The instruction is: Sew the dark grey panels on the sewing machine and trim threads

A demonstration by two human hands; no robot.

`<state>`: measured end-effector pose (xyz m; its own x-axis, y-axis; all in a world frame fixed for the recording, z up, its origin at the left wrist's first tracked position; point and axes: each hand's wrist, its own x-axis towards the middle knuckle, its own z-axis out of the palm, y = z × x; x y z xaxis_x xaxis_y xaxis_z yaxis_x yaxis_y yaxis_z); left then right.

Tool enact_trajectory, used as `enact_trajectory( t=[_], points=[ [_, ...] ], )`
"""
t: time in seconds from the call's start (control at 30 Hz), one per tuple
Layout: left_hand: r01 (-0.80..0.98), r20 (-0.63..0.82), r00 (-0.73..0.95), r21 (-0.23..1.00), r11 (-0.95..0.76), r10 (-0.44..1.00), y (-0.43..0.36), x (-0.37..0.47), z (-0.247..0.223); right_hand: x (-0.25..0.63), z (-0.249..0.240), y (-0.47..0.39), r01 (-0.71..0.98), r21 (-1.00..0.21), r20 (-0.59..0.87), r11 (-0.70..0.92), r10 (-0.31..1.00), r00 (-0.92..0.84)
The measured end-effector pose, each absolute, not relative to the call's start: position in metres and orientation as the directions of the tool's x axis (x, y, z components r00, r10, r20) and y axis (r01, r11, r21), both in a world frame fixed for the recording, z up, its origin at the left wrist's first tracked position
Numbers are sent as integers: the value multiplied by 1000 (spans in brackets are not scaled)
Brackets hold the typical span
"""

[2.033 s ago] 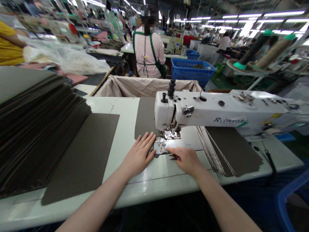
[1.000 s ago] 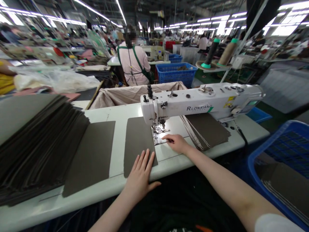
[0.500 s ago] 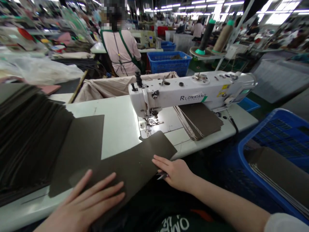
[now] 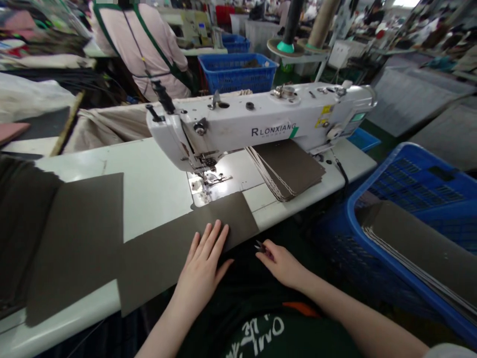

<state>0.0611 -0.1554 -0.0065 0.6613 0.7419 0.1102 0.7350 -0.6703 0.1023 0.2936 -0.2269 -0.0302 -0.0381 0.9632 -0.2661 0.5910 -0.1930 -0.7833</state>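
Note:
Flat on the table before me lies a dark olive fabric panel (image 4: 156,256), its right end just in front of the needle area of a white sewing machine (image 4: 238,122). My left hand (image 4: 203,258) rests on this panel with the fingers stretched out. My right hand (image 4: 278,261) is off the table's front edge, closed around small thread snips (image 4: 264,247) whose pointed tips stick out to the left. Left of the panel, another olive piece (image 4: 82,233) lies beside a tall stack of the same fabric (image 4: 22,228).
More olive panels with pale edges (image 4: 290,169) lie under the machine arm. A blue basket (image 4: 354,214) at the right holds further panels. Beyond the table are a cloth-lined bin (image 4: 112,127), another blue basket (image 4: 238,69), thread cones (image 4: 292,25) and a person in pink (image 4: 137,40).
My left hand has slid right along the panel, toward the machine. My right hand has left the panel's edge, still holding the snips. The panel's right end now lies straighter, and the view has shifted.

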Motion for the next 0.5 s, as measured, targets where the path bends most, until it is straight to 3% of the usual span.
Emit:
enact_trajectory(
  t=[0.2, 0.5],
  points=[
    [766, 154, 615, 119, -632, 774, -157, 55, -5, 297, -42, -223, 562, -806, -175, -187, 982, 75],
    [828, 171, 522, 135, -544, 836, -166, 22, -4, 297, -38, -214, 620, -776, -100, -119, 993, 64]
  ],
)
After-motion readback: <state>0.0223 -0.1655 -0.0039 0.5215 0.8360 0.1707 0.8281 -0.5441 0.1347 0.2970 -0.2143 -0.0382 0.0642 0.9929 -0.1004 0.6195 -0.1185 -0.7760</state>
